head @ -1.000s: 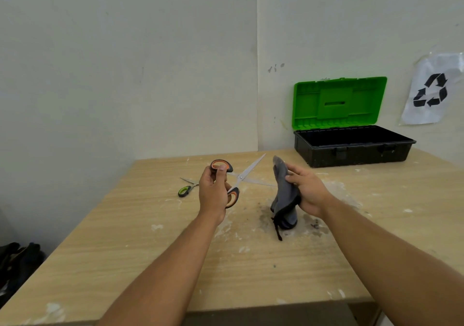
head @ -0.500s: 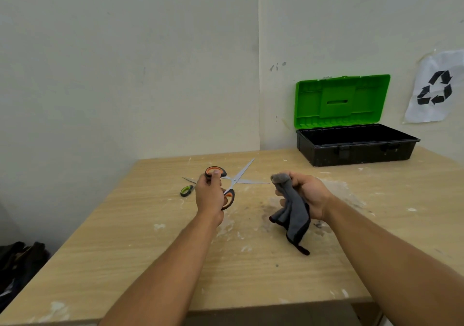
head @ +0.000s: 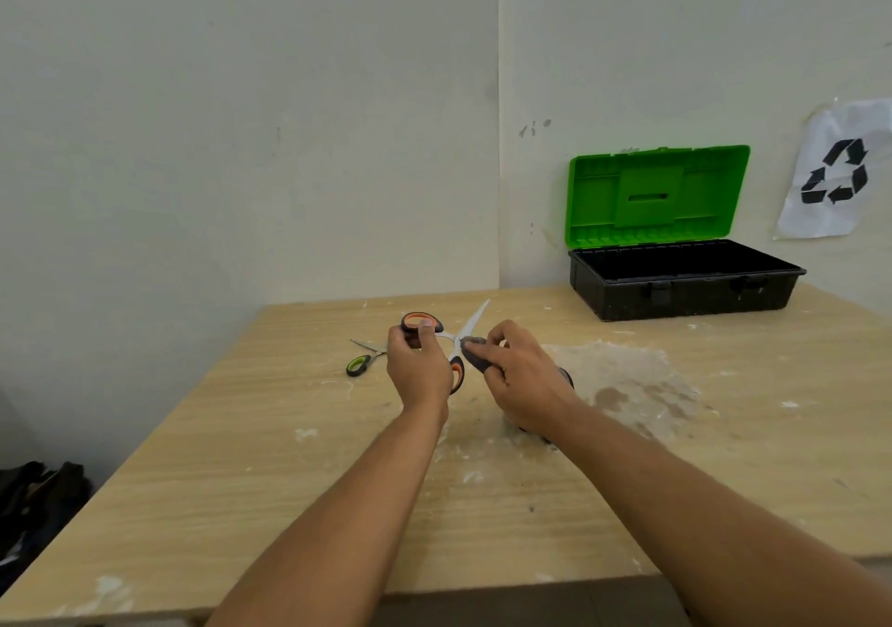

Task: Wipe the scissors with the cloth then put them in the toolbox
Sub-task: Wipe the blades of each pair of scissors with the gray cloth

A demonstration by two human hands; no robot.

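Head view: looking down on both bare forearms over a pale wooden counter [head: 724,457], hands meeting near its middle.
Far left: dark bundle [head: 34,491] below the counter edge, too dim to name.
Spare pair: small green-handled scissors [head: 359,362] lie flat on the counter, just left of the left hand, untouched.
Left hand [head: 420,366]: grip curled round the orange-and-black handles, thumb on the upper loop, holding the scissors [head: 470,325] up off the counter, blades splayed open.
Cloth [head: 475,356]: dark grey, bunched, pressed against one blade close to the pivot.
Right hand [head: 521,375]: grip pinching that cloth onto the blade; the rest of the cloth trails under the palm, mostly hidden.
Step, as I read it: the wipe is on, nothing in the box yet.
Risk: open blades plus a thin fold of cloth, so a slide toward the edge could nick a finger; the free blade points up and away, and a loose handle hold could let it swing shut.
Stain patch [head: 622,385]: white dusty smear right of the hands, could re-soil the cloth.
Toolbox [head: 685,293]: black, green lid up, back right against the wall, well apart from the hands; nothing lies between.
Wall: recycling sheet [head: 835,173], far right.
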